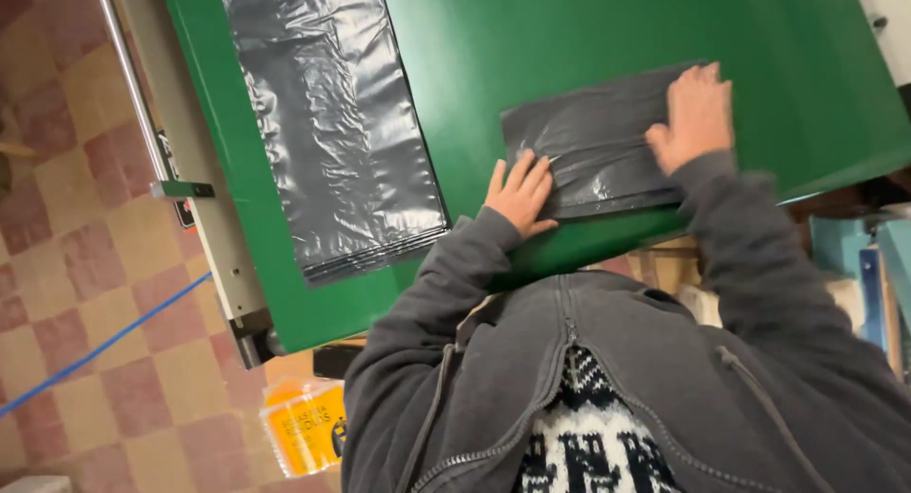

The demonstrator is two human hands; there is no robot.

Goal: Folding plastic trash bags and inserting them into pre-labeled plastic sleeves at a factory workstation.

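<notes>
A: What have the hands got on that green flat-topped counter (607,28)?

B: Both rest on a small folded dark grey plastic bag (588,156), lying near the counter's front edge, just in front of the person; the left hand (520,194) lies flat on the bag's near left corner, fingers spread and straight, so the grip is fully open and closes on nothing; it only presses down

A: And the other one?

B: The right hand (695,115) lies palm down on the bag's right end, fingers stretched towards the far edge of it; it is a little blurred, yet the grip looks open too, pressing and not clasping

A: Anything else beside the folded bag?

B: To the left of it, apart from it, lies a long stack of flat dark grey plastic sheets (332,123), glossy and wrinkled, running from the counter's far side to its front edge; left of that stack a grey metal rail (204,208) runs along the counter's side; below the folded bag you see the person's grey zip-up jacket (588,360); down past the counter's corner a yellow plastic packet (306,427) lies on the chequered tile floor (85,265), and a blue cord (104,346) crosses those tiles
</notes>
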